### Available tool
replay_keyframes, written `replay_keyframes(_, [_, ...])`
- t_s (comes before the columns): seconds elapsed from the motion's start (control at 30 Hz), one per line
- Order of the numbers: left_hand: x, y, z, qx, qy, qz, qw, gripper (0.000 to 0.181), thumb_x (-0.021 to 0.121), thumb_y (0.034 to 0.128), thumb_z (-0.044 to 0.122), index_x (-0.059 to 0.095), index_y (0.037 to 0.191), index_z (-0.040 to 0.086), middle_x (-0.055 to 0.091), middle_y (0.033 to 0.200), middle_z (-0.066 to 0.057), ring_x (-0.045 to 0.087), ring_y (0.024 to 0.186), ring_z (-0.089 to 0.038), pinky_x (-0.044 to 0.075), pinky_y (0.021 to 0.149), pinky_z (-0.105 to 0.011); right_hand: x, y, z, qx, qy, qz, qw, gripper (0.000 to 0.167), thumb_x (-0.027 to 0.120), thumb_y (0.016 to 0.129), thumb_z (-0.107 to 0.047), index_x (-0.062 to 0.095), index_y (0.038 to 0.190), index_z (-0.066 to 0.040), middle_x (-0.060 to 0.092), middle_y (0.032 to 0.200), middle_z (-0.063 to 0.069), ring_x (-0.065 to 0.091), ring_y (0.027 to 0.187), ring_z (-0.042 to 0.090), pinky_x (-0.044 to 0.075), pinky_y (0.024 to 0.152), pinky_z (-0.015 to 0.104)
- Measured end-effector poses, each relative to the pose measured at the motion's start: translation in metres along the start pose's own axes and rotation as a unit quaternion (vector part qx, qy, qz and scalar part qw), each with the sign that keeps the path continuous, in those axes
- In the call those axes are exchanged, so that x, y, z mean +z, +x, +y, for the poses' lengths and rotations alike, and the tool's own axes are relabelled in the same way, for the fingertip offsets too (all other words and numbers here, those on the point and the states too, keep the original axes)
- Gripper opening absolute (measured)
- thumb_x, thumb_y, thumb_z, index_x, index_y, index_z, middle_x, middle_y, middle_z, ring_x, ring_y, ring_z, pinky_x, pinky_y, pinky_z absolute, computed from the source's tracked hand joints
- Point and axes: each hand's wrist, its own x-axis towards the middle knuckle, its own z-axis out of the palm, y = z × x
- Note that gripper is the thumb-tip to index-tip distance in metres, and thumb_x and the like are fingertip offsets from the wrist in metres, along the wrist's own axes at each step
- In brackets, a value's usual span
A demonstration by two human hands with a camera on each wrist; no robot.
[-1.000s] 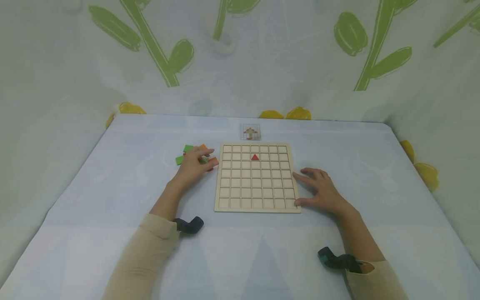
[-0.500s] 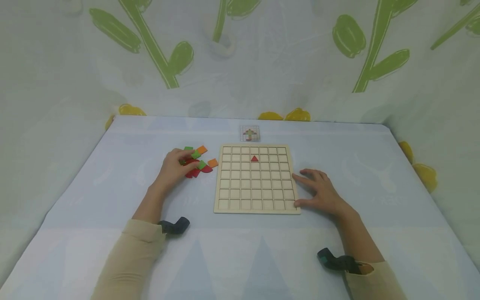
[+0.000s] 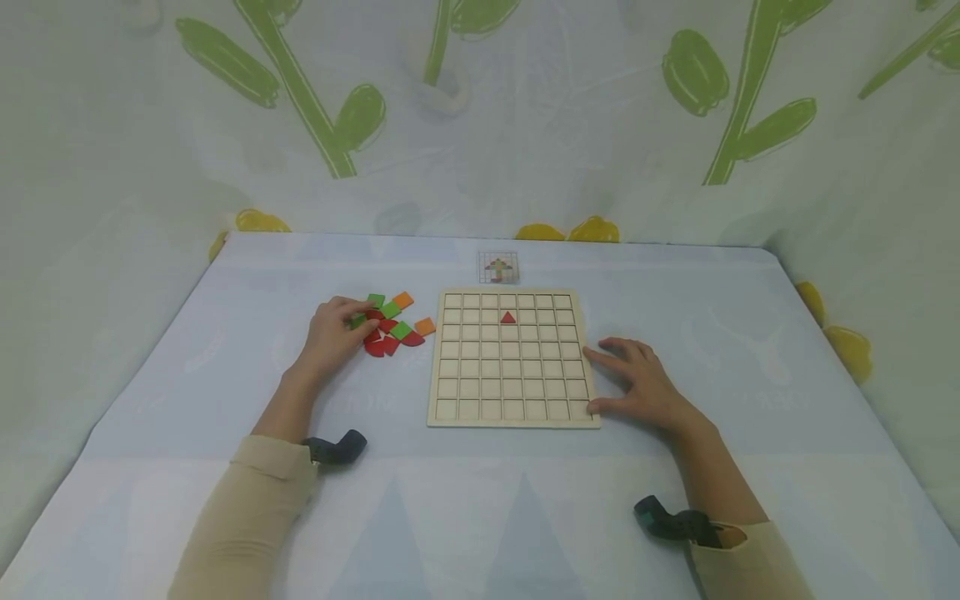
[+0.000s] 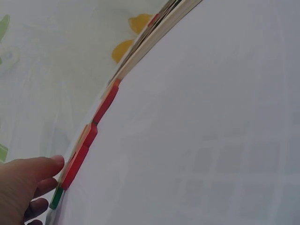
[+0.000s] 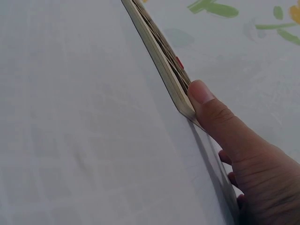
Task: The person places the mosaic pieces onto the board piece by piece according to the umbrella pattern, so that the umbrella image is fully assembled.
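A pale, bluish-white surface [image 3: 480, 467] spreads beneath both hands and runs on past them to a straight far edge. Nearer the person than the hands, faint blue triangles [image 3: 528, 542] are printed on it. Beyond the hands rises a whitish wall covering [image 3: 555, 133] painted with green stems and leaves [image 3: 696, 73], with yellow shapes [image 3: 594, 229] low down by the surface's far edge; similar pale covering flanks the surface on the outer side of each hand.

Between the hands lies a flat, light wooden board [image 3: 512, 367] divided into square cells, one red triangle [image 3: 507, 317] set in a cell toward its far side. The right hand [image 3: 641, 383] is spread, not clenched, its thumb and index finger touching the board's edge nearest it, the thumb at the near corner.

The left hand [image 3: 333, 329] is at a loose pile of red pieces [image 3: 391, 345], green pieces [image 3: 401, 331] and orange pieces [image 3: 424, 326], lying between that hand and the board. Its thumb and fingers are parted and relaxed; whether their tips touch a piece cannot be told.

Past the board, farther off than either hand, a small patterned card [image 3: 498, 267] lies on the surface.
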Motion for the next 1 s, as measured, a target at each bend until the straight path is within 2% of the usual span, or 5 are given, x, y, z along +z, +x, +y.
replay_keyframes(0.3, [0.002,0.003,-0.004,0.008,0.018,0.003,0.9998,0.035,0.059,0.0925,0.021,0.061,0.126,0.009,0.053,0.120,-0.015,0.042,0.110,-0.032,0.037,0.084,-0.043,0.001,0.000,0.001,-0.001,-0.008,0.002,1.0000,0.080,0.079,0.068,-0.045,0.052,0.136,-0.012,0.040,0.136,0.016,0.028,0.128,0.043,0.021,0.102,0.062])
replay_keyframes(0.7, [0.000,-0.003,-0.005,-0.013,0.022,-0.011,0.9996,0.041,0.060,0.0924,0.030,0.060,0.127,0.008,0.051,0.119,-0.018,0.041,0.110,-0.035,0.030,0.086,-0.046,0.001,0.001,0.001,-0.014,-0.004,0.008,0.9999,0.078,0.081,0.067,-0.043,0.054,0.134,-0.012,0.041,0.136,0.016,0.029,0.128,0.042,0.021,0.102,0.061])
replay_keyframes(0.87, [-0.003,-0.006,-0.007,-0.031,0.008,-0.034,0.9989,0.036,0.052,0.0952,0.021,0.059,0.129,0.012,0.049,0.122,-0.016,0.038,0.117,-0.035,0.033,0.092,-0.049,0.000,0.001,0.002,-0.029,0.007,0.014,0.9995,0.075,0.082,0.066,-0.040,0.057,0.131,-0.012,0.043,0.135,0.016,0.030,0.127,0.043,0.021,0.101,0.062])
replay_keyframes(1.0, [-0.008,-0.008,-0.007,-0.043,0.005,-0.064,0.9970,0.039,0.048,0.0926,0.014,0.058,0.130,0.014,0.048,0.125,-0.014,0.035,0.122,-0.035,0.034,0.096,-0.053,0.000,0.000,0.002,-0.029,0.011,0.014,0.9994,0.075,0.082,0.066,-0.041,0.057,0.131,-0.013,0.043,0.135,0.016,0.030,0.127,0.043,0.021,0.101,0.062])
